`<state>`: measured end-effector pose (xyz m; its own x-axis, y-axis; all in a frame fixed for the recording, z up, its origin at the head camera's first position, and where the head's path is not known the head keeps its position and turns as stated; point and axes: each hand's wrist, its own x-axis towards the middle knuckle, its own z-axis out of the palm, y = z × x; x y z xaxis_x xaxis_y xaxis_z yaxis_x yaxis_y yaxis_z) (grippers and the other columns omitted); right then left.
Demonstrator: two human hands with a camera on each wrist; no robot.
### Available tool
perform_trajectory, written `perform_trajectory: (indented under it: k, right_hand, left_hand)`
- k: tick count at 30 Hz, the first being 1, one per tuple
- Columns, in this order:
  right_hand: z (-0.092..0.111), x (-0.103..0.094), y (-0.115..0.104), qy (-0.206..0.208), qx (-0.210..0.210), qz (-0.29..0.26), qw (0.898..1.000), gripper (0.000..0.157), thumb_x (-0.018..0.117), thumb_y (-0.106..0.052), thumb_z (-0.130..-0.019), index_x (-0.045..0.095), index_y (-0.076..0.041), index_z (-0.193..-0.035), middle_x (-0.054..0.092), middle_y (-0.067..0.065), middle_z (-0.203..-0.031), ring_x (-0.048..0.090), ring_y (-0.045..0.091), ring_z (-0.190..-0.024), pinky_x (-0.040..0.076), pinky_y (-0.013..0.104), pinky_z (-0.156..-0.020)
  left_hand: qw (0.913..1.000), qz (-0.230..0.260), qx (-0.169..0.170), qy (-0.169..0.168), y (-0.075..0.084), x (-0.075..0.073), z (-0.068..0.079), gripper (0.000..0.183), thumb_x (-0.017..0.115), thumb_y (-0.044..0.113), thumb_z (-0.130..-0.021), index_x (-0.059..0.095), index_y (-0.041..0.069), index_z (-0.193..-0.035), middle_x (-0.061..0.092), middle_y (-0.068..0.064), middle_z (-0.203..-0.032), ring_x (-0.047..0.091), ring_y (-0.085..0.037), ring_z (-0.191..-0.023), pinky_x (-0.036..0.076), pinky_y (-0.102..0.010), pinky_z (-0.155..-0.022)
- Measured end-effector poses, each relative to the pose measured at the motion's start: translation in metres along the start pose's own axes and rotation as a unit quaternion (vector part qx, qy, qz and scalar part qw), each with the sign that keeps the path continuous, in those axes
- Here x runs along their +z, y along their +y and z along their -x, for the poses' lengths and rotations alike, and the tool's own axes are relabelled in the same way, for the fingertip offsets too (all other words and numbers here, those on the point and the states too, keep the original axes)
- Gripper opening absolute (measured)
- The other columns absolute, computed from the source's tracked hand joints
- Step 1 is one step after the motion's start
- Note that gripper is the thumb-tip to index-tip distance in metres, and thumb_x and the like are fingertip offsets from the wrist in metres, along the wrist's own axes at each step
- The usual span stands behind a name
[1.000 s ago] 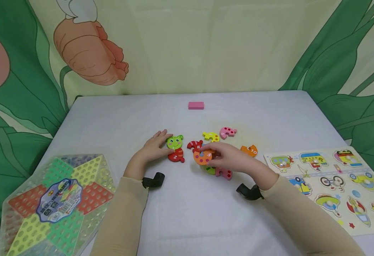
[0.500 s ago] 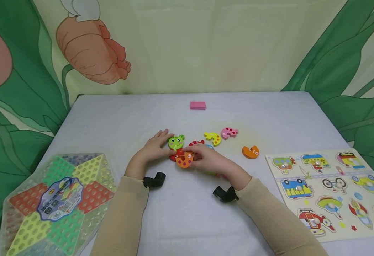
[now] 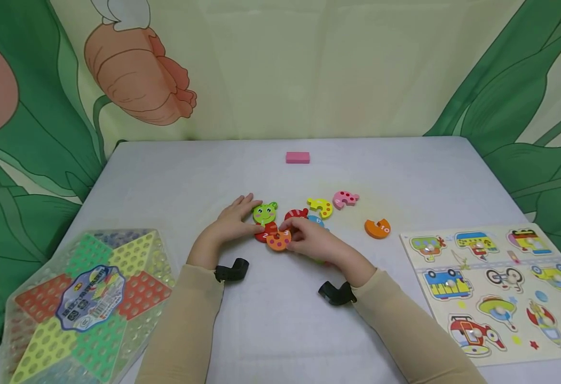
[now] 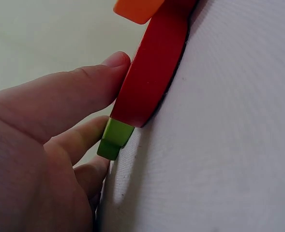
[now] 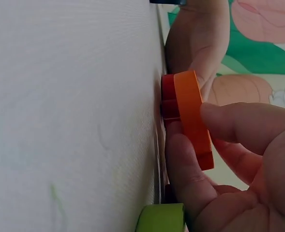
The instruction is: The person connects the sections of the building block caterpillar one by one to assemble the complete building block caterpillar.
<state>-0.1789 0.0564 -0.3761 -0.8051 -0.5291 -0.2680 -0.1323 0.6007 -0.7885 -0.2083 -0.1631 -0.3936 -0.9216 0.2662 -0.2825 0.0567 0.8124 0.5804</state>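
Note:
My right hand [image 3: 316, 242] pinches an orange caterpillar puzzle piece with red dots [image 3: 278, 241] between thumb and fingers. In the right wrist view, that orange piece [image 5: 190, 108] is raised off the cloth and overlaps the red piece behind it. A red piece marked 2 [image 3: 263, 234] lies against the smiling green caterpillar head [image 3: 264, 214]. Beside these two, my left hand [image 3: 229, 221] rests with its fingers extended. Its thumb [image 4: 115, 63] touches the red piece [image 4: 149, 72], and a finger touches the green head piece [image 4: 114, 137] in the left wrist view.
Loose puzzle pieces lie right of my hands: striped red [image 3: 297, 213], blue [image 3: 316, 220], yellow [image 3: 321, 207], pink [image 3: 345, 199] and orange [image 3: 378, 229]. A pink block [image 3: 298, 158] sits farther back. A plastic-covered game board [image 3: 88, 298] stands left, a vehicle puzzle board [image 3: 496, 293] right.
My right hand has carried the orange dotted piece left from the pile to the red piece, uncovering more of the vehicle board. My left hand keeps its place by the green head.

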Motion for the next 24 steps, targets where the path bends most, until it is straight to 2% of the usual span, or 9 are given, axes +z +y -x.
perform_trajectory:
  k: [3, 5, 9, 12, 18, 24]
  right_hand:
    - [0.0001, 0.0002, 0.0013, 0.001, -0.021, 0.005, 1.000, 0.032, 0.061, -0.009, -0.084, 0.055, -0.012, -0.116, 0.056, 0.003, -0.106, 0.052, 0.016, -0.088, 0.048, 0.026, -0.077]
    - [0.0003, 0.0005, 0.0024, 0.000, -0.034, 0.012, 0.999, 0.032, 0.061, -0.008, -0.084, 0.056, -0.012, -0.115, 0.054, 0.005, -0.112, 0.051, 0.017, -0.090, 0.049, 0.027, -0.078]
    - [0.0003, 0.0007, 0.0035, -0.002, -0.039, 0.039, 0.999, 0.033, 0.061, -0.010, -0.084, 0.058, -0.017, -0.117, 0.045, 0.005, -0.131, 0.050, 0.017, -0.105, 0.050, 0.030, -0.085]
    - [0.0003, 0.0013, 0.0031, -0.004, -0.034, 0.047, 0.998, 0.038, 0.063, -0.014, -0.084, 0.057, -0.021, -0.121, 0.042, 0.004, -0.135, 0.051, 0.018, -0.110, 0.050, 0.031, -0.088]
    - [0.0034, 0.0034, -0.0004, 0.013, -0.023, 0.048, 0.998, 0.044, 0.066, -0.016, -0.083, 0.052, -0.020, -0.124, 0.046, 0.003, -0.126, 0.054, 0.015, -0.099, 0.051, 0.028, -0.083]
    - [0.0060, 0.0043, -0.0034, 0.030, -0.017, 0.098, 0.995, 0.045, 0.065, -0.020, -0.083, 0.054, -0.020, -0.126, 0.042, 0.007, -0.133, 0.055, 0.013, -0.094, 0.051, 0.026, -0.080]
  left_hand:
    - [1.0000, 0.003, -0.001, 0.001, -0.0002, 0.0000, 0.0002, 0.070, 0.061, 0.041, -0.080, 0.033, 0.023, -0.141, 0.010, -0.002, -0.154, 0.000, -0.024, -0.142, 0.007, -0.057, -0.110]
    - [1.0000, 0.006, -0.003, 0.002, 0.0001, -0.0001, 0.0005, 0.070, 0.062, 0.042, -0.079, 0.033, 0.024, -0.141, 0.010, -0.001, -0.154, 0.000, -0.024, -0.142, 0.007, -0.057, -0.110]
    - [1.0000, 0.006, -0.006, 0.001, 0.0014, 0.0000, 0.0010, 0.070, 0.062, 0.040, -0.079, 0.033, 0.024, -0.141, 0.010, -0.001, -0.154, 0.000, -0.024, -0.142, 0.007, -0.058, -0.110]
    - [1.0000, 0.005, -0.007, 0.001, 0.0016, 0.0005, 0.0007, 0.070, 0.061, 0.040, -0.080, 0.032, 0.024, -0.141, 0.010, -0.001, -0.154, 0.000, -0.024, -0.142, 0.007, -0.058, -0.110]
    - [1.0000, 0.000, -0.005, 0.003, 0.0014, 0.0004, 0.0014, 0.070, 0.061, 0.040, -0.080, 0.032, 0.023, -0.141, 0.010, -0.002, -0.154, 0.000, -0.025, -0.142, 0.007, -0.059, -0.109]
    - [1.0000, -0.001, -0.004, 0.003, 0.0022, 0.0002, 0.0016, 0.070, 0.061, 0.040, -0.080, 0.032, 0.023, -0.141, 0.009, -0.002, -0.154, 0.000, -0.025, -0.142, 0.008, -0.060, -0.109]
